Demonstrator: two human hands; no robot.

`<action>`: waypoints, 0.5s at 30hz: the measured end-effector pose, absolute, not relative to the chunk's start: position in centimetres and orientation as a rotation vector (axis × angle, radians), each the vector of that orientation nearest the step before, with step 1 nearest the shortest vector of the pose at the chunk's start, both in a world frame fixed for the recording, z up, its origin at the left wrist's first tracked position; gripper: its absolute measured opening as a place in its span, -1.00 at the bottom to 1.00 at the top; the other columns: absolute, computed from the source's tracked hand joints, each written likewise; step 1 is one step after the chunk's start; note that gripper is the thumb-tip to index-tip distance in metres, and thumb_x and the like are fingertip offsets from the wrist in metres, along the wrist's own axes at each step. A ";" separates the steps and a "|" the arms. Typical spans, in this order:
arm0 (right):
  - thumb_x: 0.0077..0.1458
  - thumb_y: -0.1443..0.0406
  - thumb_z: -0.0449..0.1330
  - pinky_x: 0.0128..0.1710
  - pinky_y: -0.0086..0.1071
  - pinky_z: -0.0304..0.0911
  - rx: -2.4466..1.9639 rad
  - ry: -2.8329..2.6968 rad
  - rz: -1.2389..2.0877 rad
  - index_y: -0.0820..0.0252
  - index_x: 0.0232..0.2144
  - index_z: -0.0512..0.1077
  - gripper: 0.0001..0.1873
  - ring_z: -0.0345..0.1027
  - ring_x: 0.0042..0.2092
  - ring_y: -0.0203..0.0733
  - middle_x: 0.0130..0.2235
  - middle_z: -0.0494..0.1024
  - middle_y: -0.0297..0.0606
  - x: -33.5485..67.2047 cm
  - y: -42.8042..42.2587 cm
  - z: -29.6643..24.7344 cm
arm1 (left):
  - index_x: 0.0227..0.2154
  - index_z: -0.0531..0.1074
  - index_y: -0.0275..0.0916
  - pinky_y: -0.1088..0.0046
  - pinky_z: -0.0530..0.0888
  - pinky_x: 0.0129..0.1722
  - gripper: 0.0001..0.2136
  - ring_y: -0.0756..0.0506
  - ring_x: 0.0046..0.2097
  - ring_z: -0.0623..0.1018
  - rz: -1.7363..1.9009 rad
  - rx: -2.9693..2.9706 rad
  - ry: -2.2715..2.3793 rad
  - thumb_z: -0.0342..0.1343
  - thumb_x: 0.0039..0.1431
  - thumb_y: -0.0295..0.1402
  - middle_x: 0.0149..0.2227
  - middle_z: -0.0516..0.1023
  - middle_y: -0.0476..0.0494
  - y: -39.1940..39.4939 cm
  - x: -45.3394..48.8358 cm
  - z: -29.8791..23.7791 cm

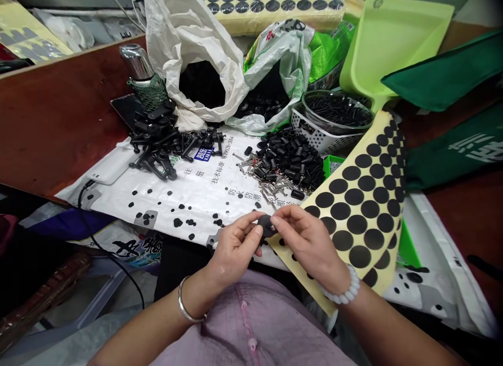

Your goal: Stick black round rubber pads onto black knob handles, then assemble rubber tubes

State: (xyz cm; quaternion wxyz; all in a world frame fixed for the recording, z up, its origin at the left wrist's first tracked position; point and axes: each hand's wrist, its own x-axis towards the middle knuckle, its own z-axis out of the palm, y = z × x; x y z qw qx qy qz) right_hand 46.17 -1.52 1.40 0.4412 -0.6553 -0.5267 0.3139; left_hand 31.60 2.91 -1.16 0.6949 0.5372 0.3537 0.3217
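My left hand [238, 245] pinches a small black round piece [266, 225] between thumb and fingers, just above my lap at the table's front edge. At the right side of that piece, the closed fingertips of my right hand [308, 243] grip its rim. A tiny pale spot shows there; I cannot make out what it is. Under my right wrist lies a yellow backing sheet [314, 199] with rows of black round stickers [366, 183]. Beyond my hands are a heap of short black cylinders [293, 153] and small metal strips [277, 187].
Black jointed parts [157, 140] lie at the left by a steel flask [137, 64]. Behind stand a white sack [157, 20], a green-and-white bag [301, 56], a clear bowl of black parts [338, 108] and a light-green dustpan [396, 35]. A black cable [108, 261] hangs off the left edge.
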 end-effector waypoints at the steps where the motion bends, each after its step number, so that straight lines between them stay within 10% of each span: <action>1: 0.10 0.19 0.08 -0.52 -0.45 0.24 -1.563 -1.270 0.871 0.18 -0.42 0.33 -0.82 0.31 -0.47 -0.29 -0.48 0.41 -0.33 46.1 -1.4 1.5 | -0.10 0.33 -0.33 0.54 0.37 -0.49 -0.66 0.07 -0.53 0.41 0.696 1.199 0.772 0.07 0.09 -0.24 -0.42 0.45 -0.07 2.8 31.6 -1.1; 8: 0.09 0.22 0.10 -0.52 -0.47 0.24 -1.460 -1.168 1.045 0.21 -0.39 0.38 -0.83 0.25 -0.51 -0.34 -0.52 0.38 -0.37 45.9 -1.6 2.3 | -0.08 0.25 -0.29 0.55 0.35 -0.52 -0.62 0.08 -0.53 0.40 0.593 1.103 0.692 0.11 0.06 -0.25 -0.43 0.42 -0.04 3.3 31.6 -0.9; 15: 0.10 0.23 0.14 -0.34 -0.37 0.31 -1.640 -1.136 0.544 0.16 -0.30 0.42 -0.85 0.38 -0.35 -0.23 -0.36 0.50 -0.27 49.2 -5.7 3.2 | -0.09 0.27 -0.25 0.59 0.26 -0.59 -0.68 0.11 -0.59 0.30 0.540 1.157 0.752 0.05 0.10 -0.28 -0.48 0.39 0.00 3.6 31.3 -1.0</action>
